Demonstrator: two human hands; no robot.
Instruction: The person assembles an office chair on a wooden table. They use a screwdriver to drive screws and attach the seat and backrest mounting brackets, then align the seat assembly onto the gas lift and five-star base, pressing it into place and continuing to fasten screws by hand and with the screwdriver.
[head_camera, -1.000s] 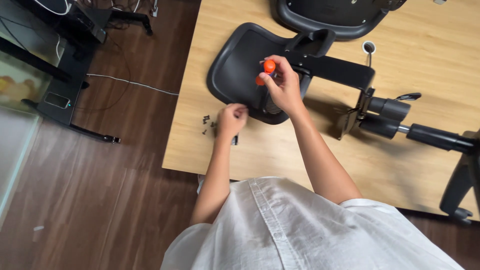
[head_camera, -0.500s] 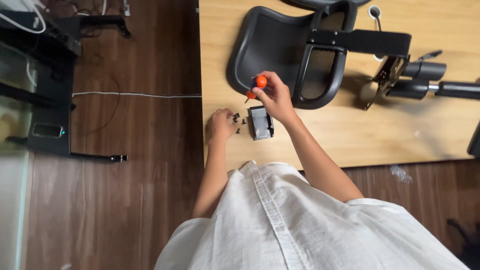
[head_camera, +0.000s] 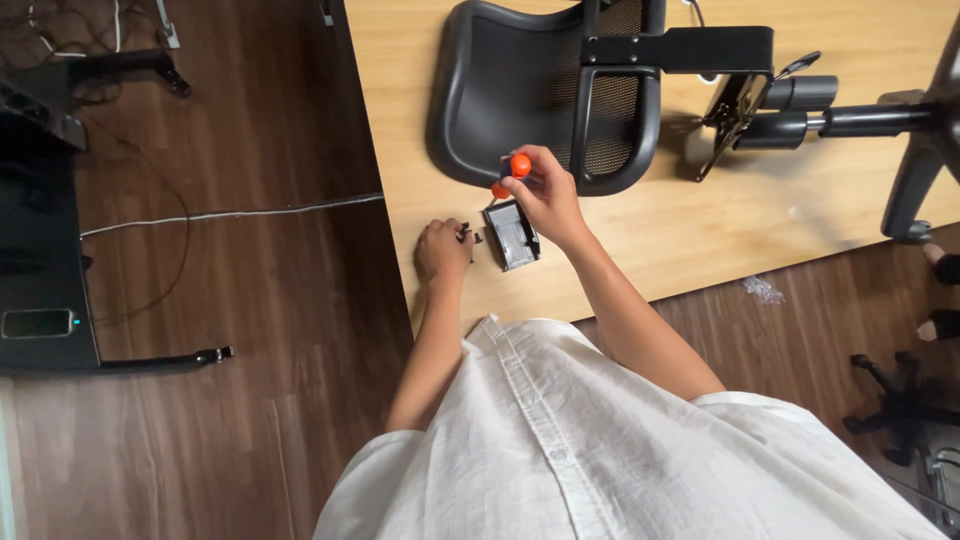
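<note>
My right hand (head_camera: 545, 195) grips a tool with an orange handle (head_camera: 517, 167) above a small grey-and-black bracket part (head_camera: 512, 236) lying on the light wooden board (head_camera: 690, 225). My left hand (head_camera: 443, 251) rests at the board's near left edge, fingers closed over several small dark screws (head_camera: 469, 236). A black mesh chair seat (head_camera: 520, 90) with an armrest frame lies upside down just beyond my right hand.
The chair's gas cylinder and mechanism (head_camera: 790, 105) lie to the right, with a base leg (head_camera: 915, 180) at the far right. A white cable (head_camera: 230, 213) crosses the dark wood floor. A black desk frame (head_camera: 60, 250) stands left; another wheeled base (head_camera: 900, 405) sits lower right.
The view has shifted so the board and chair seat sit further right and higher. My right hand moved the orange tool down off the seat to the small bracket; my left hand stays by the screws.
</note>
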